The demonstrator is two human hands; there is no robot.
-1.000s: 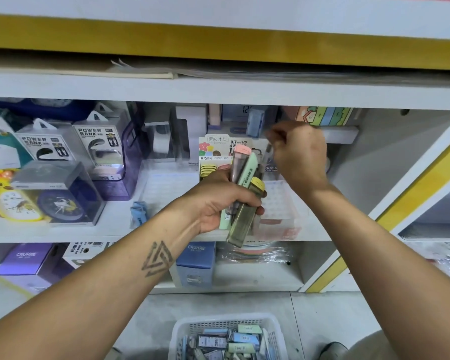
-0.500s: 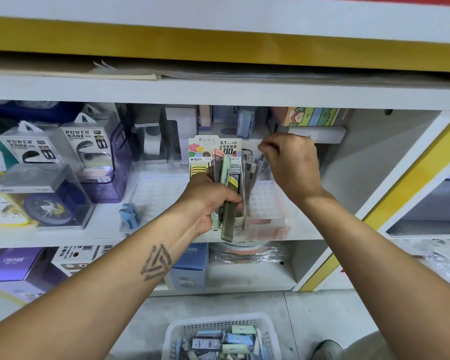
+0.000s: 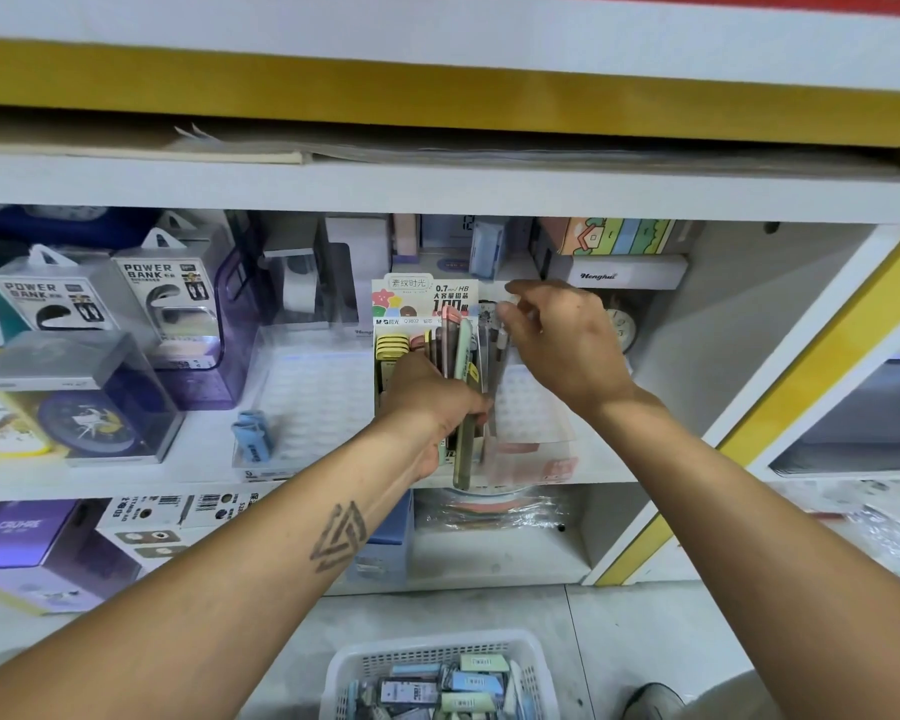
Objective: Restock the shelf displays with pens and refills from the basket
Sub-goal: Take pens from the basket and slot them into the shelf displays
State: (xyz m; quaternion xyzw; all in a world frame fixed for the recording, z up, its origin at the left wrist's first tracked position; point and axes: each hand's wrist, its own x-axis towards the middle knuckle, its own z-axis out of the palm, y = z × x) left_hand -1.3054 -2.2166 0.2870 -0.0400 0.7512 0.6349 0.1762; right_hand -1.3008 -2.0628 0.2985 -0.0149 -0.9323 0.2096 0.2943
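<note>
Presently the left hand (image 3: 427, 402) grips a bundle of refill tubes (image 3: 461, 387), fingers curled round their lower part, holding them upright directly in front of the printed display card (image 3: 417, 298) on the white shelf (image 3: 204, 454). The right hand (image 3: 562, 350), just right of the card, has thumb and fingertips drawn together at the top of a single slim tube (image 3: 501, 345); the pinch itself is blurred, so contact cannot be confirmed. A clear display tray (image 3: 536, 433) stands beside the card, below the right hand. Left of the card are a second clear tray (image 3: 307, 397) and power bank boxes (image 3: 162, 288). Well below the card, on the floor, a white basket (image 3: 422, 657) holds further refill packs (image 3: 468, 688).
</note>
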